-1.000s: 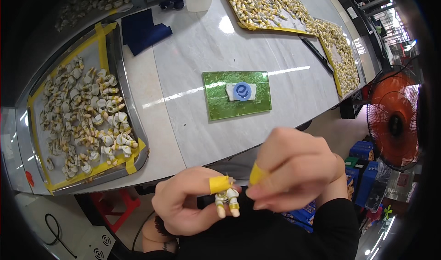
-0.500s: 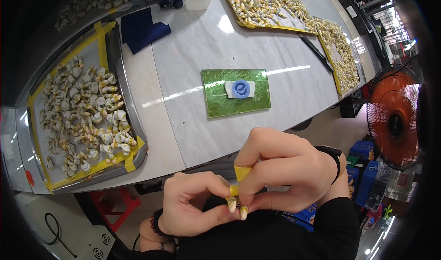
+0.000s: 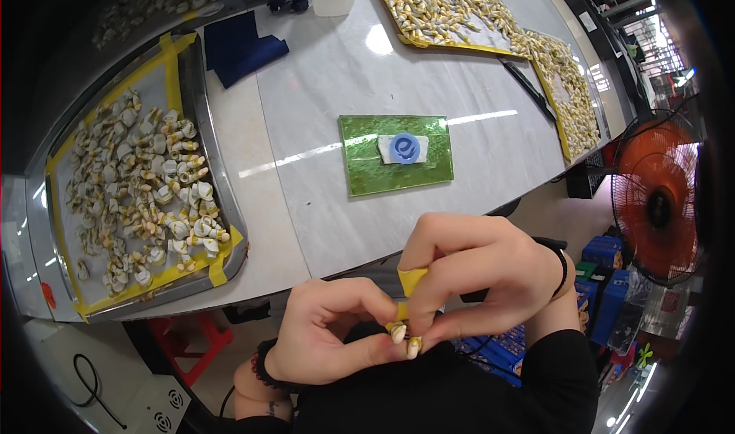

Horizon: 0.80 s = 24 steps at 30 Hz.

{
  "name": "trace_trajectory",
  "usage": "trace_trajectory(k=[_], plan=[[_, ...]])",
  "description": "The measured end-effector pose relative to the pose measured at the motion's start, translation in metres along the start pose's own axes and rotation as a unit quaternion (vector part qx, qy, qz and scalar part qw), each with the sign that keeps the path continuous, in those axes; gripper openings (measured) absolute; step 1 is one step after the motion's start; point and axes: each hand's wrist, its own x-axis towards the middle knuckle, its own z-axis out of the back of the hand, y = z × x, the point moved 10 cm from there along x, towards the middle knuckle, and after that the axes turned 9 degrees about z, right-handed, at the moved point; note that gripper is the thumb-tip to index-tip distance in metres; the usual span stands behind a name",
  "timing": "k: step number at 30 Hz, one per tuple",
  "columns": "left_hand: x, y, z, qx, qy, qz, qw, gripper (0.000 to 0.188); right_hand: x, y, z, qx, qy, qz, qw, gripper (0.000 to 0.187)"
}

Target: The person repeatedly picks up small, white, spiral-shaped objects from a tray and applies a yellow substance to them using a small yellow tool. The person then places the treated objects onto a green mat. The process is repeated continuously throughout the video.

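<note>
Working a small white-and-gold figure piece (image 3: 414, 348) with fingertips, near half past five from the middle of the view, on this side of the table (image 3: 321, 212) edge, with two pale tips poking out below. Pinching it closely between thumb and forefinger of the left hand (image 3: 325, 338), from about nine o'clock; setting the right hand (image 3: 490, 281) against it from about two o'clock, with thumb and forefinger nearly together. Cannot tell, with knuckles in the way, whether gripping there or only pressing. Judging by the pose, midway through close two-handed handling of this one piece, well apart from the tray (image 3: 217, 147) of similar pieces at nine o'clock and the green block (image 3: 367, 179) bearing a blue disc (image 3: 415, 150) at one. Calling for a steady left pinch and light, even right-hand pressure, without bending the pale tips.
</note>
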Motion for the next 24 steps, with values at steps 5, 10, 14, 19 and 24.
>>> trace_trajectory(k=[5, 10, 14, 19, 24], plan=[[0.002, 0.000, -0.005, -0.028, 0.028, 0.018, 0.999, 0.014, -0.001, -0.002, 0.001, 0.062, -0.005, 0.017, 0.998, 0.018], [0.004, 0.000, -0.007, -0.020, 0.037, 0.013, 0.999, 0.014, -0.003, -0.006, -0.002, 0.072, -0.004, 0.001, 0.997, 0.017], [0.006, 0.003, -0.007, 0.010, 0.040, 0.022, 0.999, 0.013, -0.001, -0.003, -0.002, 0.058, 0.005, 0.005, 0.998, 0.016], [0.000, -0.003, -0.007, 0.093, 0.008, 0.066, 0.993, 0.015, -0.002, 0.002, -0.002, 0.041, -0.001, 0.013, 0.999, 0.016], [-0.036, -0.098, 0.004, 0.462, -0.113, -0.123, 0.871, 0.016, -0.020, 0.008, 0.017, -0.034, -0.069, 0.015, 0.997, 0.026]])
